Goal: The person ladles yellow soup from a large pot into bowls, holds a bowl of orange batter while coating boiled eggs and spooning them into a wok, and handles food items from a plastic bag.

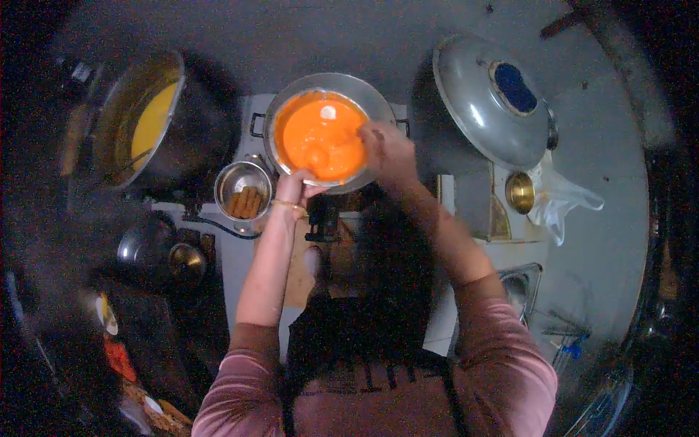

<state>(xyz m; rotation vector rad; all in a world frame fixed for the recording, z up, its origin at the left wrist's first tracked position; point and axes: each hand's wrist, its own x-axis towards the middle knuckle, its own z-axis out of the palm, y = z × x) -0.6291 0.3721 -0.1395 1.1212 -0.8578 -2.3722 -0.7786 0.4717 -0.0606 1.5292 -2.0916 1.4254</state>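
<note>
A metal bowl (271, 146) filled with bright orange liquid (306, 131) sits over a wider two-handled pan (375, 95). My left hand (297, 186) grips the bowl's near rim, thumb on top and fingers underneath. Over the right side of the bowl is my right hand (391, 153), slightly blurred, its fingers closed near the liquid's surface. Whatever it holds is hidden or too small to make out. Swirls and a few lumps show in the liquid. Just left of my left wrist stands a small steel bowl (222, 193) containing several brown sticks or rolls (245, 204).
A large dark pot (200, 116) with yellow liquid (154, 120) stands at left. At right a big pot carries a domed metal lid (473, 95). Beyond it are a small brass-coloured bowl (519, 193), a clear plastic bag (561, 200) and a sink (530, 280).
</note>
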